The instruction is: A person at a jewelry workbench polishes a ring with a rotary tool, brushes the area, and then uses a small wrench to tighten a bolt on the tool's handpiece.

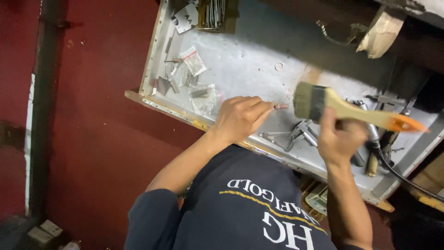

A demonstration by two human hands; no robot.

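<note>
My left hand (pixel 239 118) pinches a small pinkish metal pin (pixel 280 106) between its fingertips, just above the grey metal-topped workbench (pixel 249 60). Gripped in my right hand (pixel 340 139) is a flat paintbrush (pixel 342 107) with a pale wooden handle and an orange end. The bristles (pixel 303 99) point left and hang close to the tip of the pin. Both hands are over the near edge of the bench.
Small plastic bags (pixel 199 78) and metal bits lie at the bench's left end. Metal tools (pixel 296 133) lie between my hands, and a black-cabled tool (pixel 377 143) lies right. A box of nails (pixel 213 14) stands at the back. The floor (pixel 101 115) is dark red.
</note>
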